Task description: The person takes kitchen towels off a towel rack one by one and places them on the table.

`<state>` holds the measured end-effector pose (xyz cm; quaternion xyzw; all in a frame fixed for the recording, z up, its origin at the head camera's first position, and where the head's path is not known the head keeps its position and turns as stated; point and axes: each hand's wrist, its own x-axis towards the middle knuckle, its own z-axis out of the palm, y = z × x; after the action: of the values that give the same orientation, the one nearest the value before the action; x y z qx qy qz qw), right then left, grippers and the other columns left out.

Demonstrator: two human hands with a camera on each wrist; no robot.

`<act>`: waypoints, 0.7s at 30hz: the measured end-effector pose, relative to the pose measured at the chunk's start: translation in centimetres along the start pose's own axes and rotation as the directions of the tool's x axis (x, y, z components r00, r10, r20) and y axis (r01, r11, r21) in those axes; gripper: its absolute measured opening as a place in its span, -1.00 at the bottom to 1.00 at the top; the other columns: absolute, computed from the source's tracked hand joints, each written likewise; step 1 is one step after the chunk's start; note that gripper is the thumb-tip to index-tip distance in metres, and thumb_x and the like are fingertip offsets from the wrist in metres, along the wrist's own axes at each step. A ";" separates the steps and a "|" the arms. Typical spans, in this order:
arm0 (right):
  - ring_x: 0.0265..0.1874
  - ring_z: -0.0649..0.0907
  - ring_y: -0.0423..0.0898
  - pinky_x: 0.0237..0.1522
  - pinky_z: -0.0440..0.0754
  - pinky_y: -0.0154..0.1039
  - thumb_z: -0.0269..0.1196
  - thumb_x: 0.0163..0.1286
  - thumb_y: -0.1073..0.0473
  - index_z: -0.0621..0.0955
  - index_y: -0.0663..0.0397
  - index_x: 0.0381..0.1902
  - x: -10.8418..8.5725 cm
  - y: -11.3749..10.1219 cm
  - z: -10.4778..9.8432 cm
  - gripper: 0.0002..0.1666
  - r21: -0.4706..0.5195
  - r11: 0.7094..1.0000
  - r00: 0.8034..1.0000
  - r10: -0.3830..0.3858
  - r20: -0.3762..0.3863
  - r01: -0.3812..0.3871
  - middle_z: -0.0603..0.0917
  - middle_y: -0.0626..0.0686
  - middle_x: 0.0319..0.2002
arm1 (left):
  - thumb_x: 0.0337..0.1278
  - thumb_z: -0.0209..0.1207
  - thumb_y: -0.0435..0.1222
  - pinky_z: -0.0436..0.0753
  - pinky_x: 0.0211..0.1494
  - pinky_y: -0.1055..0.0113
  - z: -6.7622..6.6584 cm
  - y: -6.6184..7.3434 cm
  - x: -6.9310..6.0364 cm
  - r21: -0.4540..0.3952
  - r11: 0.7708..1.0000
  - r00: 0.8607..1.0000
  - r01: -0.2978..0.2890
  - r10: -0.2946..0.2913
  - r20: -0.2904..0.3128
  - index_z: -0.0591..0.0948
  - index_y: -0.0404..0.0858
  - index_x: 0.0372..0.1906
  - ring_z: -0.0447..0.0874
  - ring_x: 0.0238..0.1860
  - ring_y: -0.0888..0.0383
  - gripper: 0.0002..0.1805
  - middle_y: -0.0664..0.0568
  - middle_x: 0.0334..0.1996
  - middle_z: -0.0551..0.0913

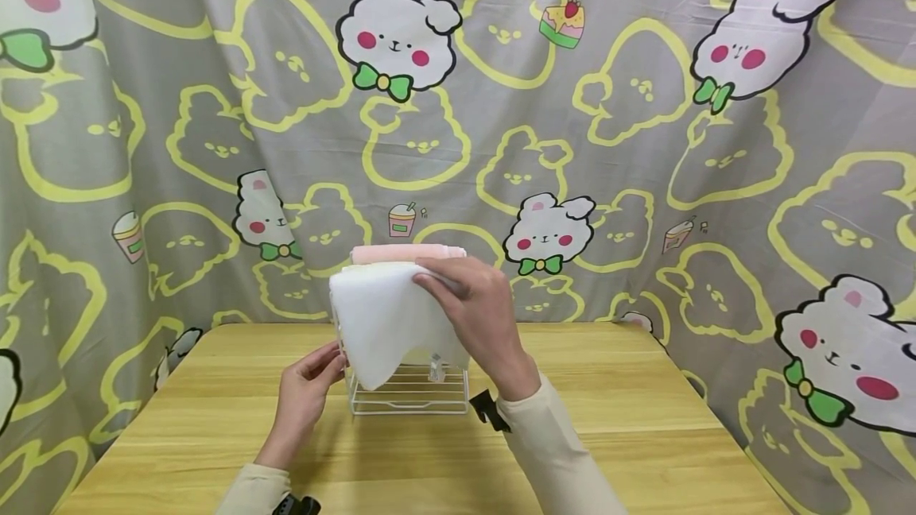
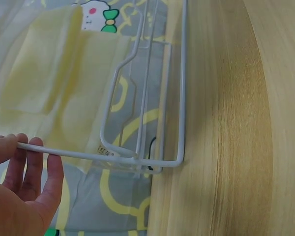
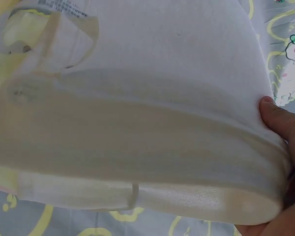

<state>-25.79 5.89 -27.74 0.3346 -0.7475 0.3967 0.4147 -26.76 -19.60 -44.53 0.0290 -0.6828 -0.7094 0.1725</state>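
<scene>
A white wire rack [image 1: 409, 412] stands on the table, with cloths draped over its top. In front hangs a white towel [image 1: 368, 320], its lower edge uneven and a small tag [image 1: 436, 369] showing below. My right hand [image 1: 487, 320] grips this towel at its upper right, thumb on the near side; the right wrist view shows the white cloth [image 3: 162, 44] stretching away from the thumb. My left hand [image 1: 304, 392] pinches the rack's left side wire [image 2: 73, 153] between thumb and fingers. Behind the white towel lie a pink towel [image 1: 408, 252] and, in the left wrist view, a yellow towel [image 2: 37, 69].
The rack sits on a light wood-grain table [image 1: 608, 420], towards its back edge. A grey curtain [image 1: 444, 133] with cartoon rabbits hangs close behind and along both sides. Black straps [image 1: 490, 412] are around the wrists.
</scene>
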 end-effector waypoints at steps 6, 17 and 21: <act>-0.22 0.78 -0.17 -0.15 0.79 -0.25 0.49 0.28 0.13 0.83 0.02 -0.09 -0.7 -0.5 -0.5 -0.75 0.020 0.999 0.999 -0.031 -0.012 0.031 0.84 -0.04 -0.19 | 0.37 0.23 -0.48 0.79 -0.02 0.36 0.1 0.2 -0.1 0.018 1.000 1.000 0.004 -0.004 0.003 0.55 -0.57 0.24 0.73 -0.23 0.39 -0.59 0.43 -0.32 0.74; -0.28 0.75 -0.19 -0.20 0.75 -0.27 0.49 0.28 0.14 0.83 0.01 -0.09 -1.2 -1.4 -1.4 -0.76 0.035 0.998 0.998 -0.058 -0.037 0.060 0.84 -0.06 -0.20 | 0.37 0.23 -0.47 0.78 0.02 0.30 -0.1 -0.1 0.0 0.058 0.998 1.000 0.005 -0.005 -0.001 0.56 -0.52 0.25 0.72 -0.21 0.39 -0.59 0.46 -0.29 0.72; -0.29 0.73 -0.21 -0.19 0.71 -0.26 0.49 0.28 0.14 0.83 0.00 -0.08 -1.4 -1.9 -1.8 -0.76 0.034 0.997 0.997 -0.061 -0.040 0.063 0.84 -0.07 -0.20 | 0.36 0.24 -0.47 0.78 -0.01 0.35 0.0 -0.1 0.0 0.044 0.999 1.000 0.000 0.000 -0.002 0.57 -0.53 0.24 0.73 -0.20 0.39 -0.59 0.45 -0.29 0.73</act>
<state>-22.98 6.85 -27.73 0.3571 -0.7214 0.4032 0.4354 -26.79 -19.63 -44.65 0.0336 -0.6981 -0.6941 0.1727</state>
